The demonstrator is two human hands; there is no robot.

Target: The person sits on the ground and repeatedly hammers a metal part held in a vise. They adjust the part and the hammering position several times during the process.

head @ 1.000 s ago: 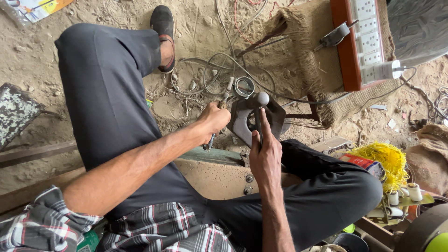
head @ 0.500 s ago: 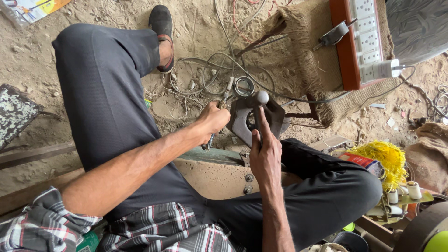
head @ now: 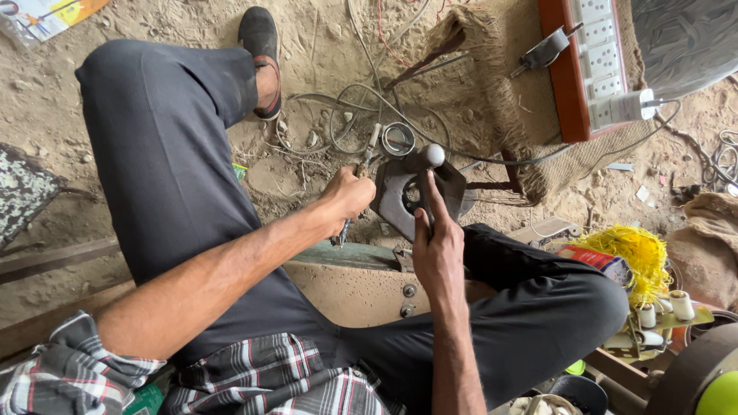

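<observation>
I sit on a sandy floor with my legs spread. My right hand (head: 437,244) grips a dark metal part (head: 400,194) with a round hole and a rounded knob on top, the index finger stretched up along it. My left hand (head: 350,196) is closed around a thin tool (head: 367,156) whose metal shaft points up and away beside the part. The tool's lower end shows below my fist. Where its tip touches is hidden.
A metal ring (head: 398,140) and tangled wires (head: 330,115) lie in the sand ahead. A red board with white sockets (head: 592,65) lies at the upper right on jute matting. Yellow fibre (head: 624,250) and small spools (head: 661,311) sit by my right knee. A wooden plank (head: 350,278) lies under my legs.
</observation>
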